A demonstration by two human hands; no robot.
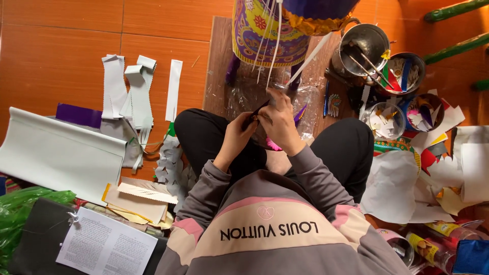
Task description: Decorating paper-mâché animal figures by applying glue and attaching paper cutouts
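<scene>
Left hand (238,133) and right hand (279,122) together at frame centre, both pinched shut on one small dark strip (256,111); strip slanting up toward 1 o'clock between the fingertips. Seated cross-legged on orange tiled floor (61,46), black-trousered knees at 9 and 3 o'clock of the hands. Brown board (216,61) just beyond, at 12 o'clock, carrying crumpled clear plastic (244,94) and a purple-yellow patterned paper figure (265,35) with white strips hanging. Metal pot (364,43) with sticks at 1 o'clock; small bowls of coloured scraps (407,109) at 2 to 3 o'clock. White paper strips (135,89) at 10 o'clock, big white folded sheet (58,153) at 9 o'clock, printed page (104,244) at 7 o'clock. Loose white paper pile (402,188) at 4 o'clock.
</scene>
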